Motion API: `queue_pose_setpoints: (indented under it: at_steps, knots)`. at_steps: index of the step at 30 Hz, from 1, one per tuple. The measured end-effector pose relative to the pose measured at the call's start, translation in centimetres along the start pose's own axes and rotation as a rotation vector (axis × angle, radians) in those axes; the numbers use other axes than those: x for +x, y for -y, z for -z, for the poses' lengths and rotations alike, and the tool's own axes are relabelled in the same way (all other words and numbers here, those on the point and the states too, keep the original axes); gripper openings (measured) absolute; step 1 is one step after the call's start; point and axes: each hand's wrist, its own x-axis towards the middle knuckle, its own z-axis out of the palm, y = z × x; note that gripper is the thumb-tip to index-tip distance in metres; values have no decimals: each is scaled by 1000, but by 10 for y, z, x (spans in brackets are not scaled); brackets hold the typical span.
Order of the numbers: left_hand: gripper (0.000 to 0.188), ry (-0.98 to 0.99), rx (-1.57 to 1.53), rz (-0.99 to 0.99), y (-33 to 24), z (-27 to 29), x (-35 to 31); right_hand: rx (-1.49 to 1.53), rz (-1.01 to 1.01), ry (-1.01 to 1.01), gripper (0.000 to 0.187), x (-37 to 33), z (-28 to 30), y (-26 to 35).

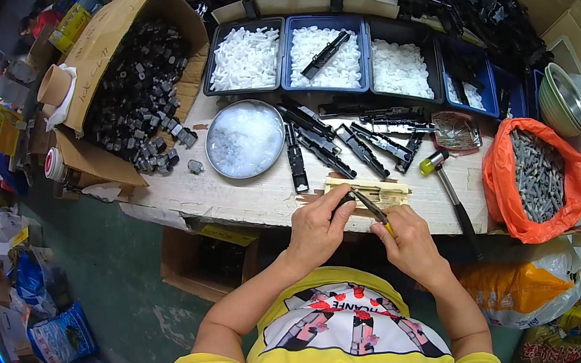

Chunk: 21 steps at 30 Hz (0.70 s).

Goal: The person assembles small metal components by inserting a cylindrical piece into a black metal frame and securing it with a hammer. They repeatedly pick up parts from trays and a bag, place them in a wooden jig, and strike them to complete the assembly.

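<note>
Near the front edge of the bench, my left hand (319, 230) pinches a small black part (344, 200). My right hand (408, 239) is closed around a slim, dark metal tool with a yellow handle (372, 207); its tip reaches toward the black part. The tool's exact kind cannot be made out. Just beyond both hands lies a cream-coloured fixture (382, 191) with long recesses. Several long black assemblies (363, 152) are spread on the bench behind it. To the right rests a mallet (450, 191) with a yellow face and black grip, its handle over the edge.
A round metal dish (240, 104) of clear-white material stands left of the assemblies. Trays (366, 84) of white plastic pieces line the back. A cardboard box (89, 117) spills dark blocks (150, 146) at left. An orange bag (501, 199) of grey pins (539, 178) stands at right.
</note>
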Motion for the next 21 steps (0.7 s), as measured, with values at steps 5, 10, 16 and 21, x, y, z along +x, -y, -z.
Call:
queue_pose_setpoints:
  at_steps: [5, 10, 16, 21]
  knots:
    - [23, 431, -853, 747, 8, 22, 3, -58, 13, 160, 18, -2, 4, 0]
    - [21, 781, -1571, 828, 40, 32, -13, -101, 129, 285, 21, -1, 15, 12]
    - [28, 591, -1139, 842, 47, 71, -44, -71, 186, 97, 19, 8, 1, 11]
    - [35, 184, 1032, 279, 78, 127, -125, -441, -347, -285, 23, 9, 36, -66]
